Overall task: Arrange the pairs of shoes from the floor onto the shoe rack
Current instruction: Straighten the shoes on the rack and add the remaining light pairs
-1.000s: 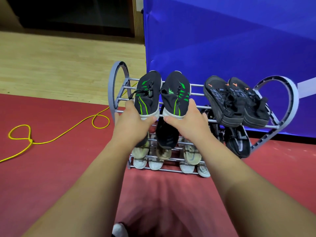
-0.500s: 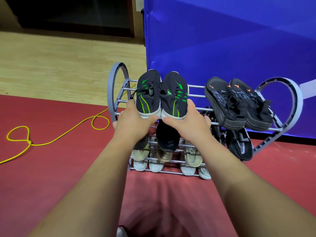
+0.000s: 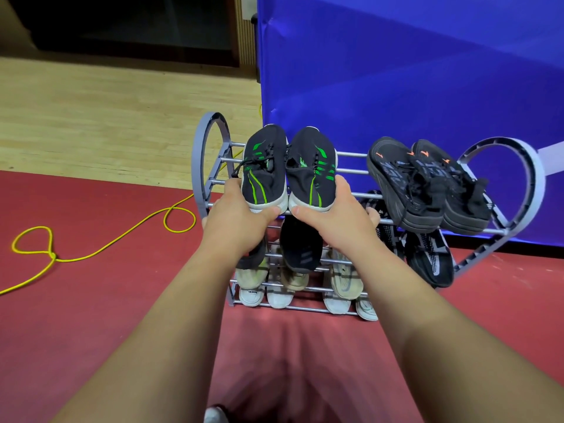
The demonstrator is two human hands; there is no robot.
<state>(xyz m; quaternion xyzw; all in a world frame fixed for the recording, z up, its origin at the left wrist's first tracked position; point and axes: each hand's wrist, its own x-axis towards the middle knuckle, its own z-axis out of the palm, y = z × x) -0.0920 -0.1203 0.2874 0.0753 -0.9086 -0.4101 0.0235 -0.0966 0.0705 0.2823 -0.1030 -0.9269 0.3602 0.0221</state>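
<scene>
Closed up over the last second: green-striped sneakers [image 3: 264, 178], earlier a gap apart, now touching side by side on the left of the top tier of the shoe rack [image 3: 210, 154], toes far, heels at the near rail. Judged all but placed, with only the release left. Left hand [image 3: 236, 221] with fingers clamped on the left heel, right hand [image 3: 332, 221] likewise on the right heel. Soft black knit uppers, pale rubbery soles, thin metal rails between grey heart-shaped ends. Further right, black laced sneakers [image 3: 427, 184] with orange marks, tilted.
</scene>
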